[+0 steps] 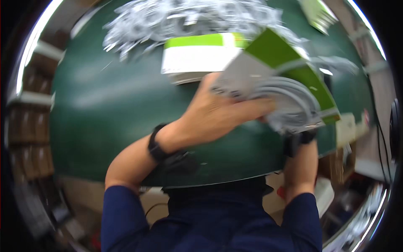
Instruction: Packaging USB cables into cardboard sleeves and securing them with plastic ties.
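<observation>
My left hand point(218, 111) is closed on a green and white card point(287, 63), with its thumb pressed over a coiled grey cable point(294, 94). The cable seems to lie in a clear plastic bag against the card. Both are tilted and smeared by motion. My right wrist, with a dark band point(299, 142), reaches up behind the coil; that hand's fingers are hidden there. Just beyond my left hand lies a stack of green and white cards point(197, 56) on the green table.
A large heap of bagged grey cables point(189, 21) spreads along the table's far side. More green and white cards point(318, 16) lie at the far right, with a clear bag point(338, 64) nearer. The green tabletop point(105, 122) has a curved-looking near edge before my body.
</observation>
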Demonstrator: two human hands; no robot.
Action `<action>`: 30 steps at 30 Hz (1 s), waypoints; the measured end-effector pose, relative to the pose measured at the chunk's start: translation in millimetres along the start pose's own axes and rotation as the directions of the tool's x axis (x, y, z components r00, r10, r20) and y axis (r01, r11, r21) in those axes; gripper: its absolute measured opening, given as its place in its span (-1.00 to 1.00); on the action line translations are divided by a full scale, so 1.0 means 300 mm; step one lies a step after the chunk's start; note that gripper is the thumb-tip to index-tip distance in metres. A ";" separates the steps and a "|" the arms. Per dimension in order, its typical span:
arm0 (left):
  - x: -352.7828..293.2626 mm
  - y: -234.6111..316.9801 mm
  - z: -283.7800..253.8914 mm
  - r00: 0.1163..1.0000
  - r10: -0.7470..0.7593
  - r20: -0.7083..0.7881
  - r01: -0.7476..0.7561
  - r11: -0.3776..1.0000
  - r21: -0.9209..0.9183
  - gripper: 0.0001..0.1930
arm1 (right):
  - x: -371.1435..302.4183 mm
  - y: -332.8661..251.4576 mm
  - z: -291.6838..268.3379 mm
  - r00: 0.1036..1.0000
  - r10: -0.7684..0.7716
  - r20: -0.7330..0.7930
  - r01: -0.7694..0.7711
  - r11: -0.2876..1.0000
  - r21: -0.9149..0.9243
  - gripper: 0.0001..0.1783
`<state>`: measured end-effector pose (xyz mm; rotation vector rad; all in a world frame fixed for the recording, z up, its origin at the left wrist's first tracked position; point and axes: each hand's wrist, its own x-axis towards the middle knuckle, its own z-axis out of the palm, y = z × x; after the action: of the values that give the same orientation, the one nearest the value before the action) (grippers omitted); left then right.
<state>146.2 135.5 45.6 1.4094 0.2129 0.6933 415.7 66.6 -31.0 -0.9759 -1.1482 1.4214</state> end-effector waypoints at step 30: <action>0.025 -0.091 -0.102 0.955 0.269 0.121 -0.295 0.886 0.358 -0.74 | 0.106 -0.211 0.240 0.994 -0.068 0.082 0.084 0.975 -0.204 -0.93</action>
<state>144.5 164.8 16.0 1.8515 0.0860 0.8745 355.0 89.0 46.7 -1.0187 -1.3964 1.3045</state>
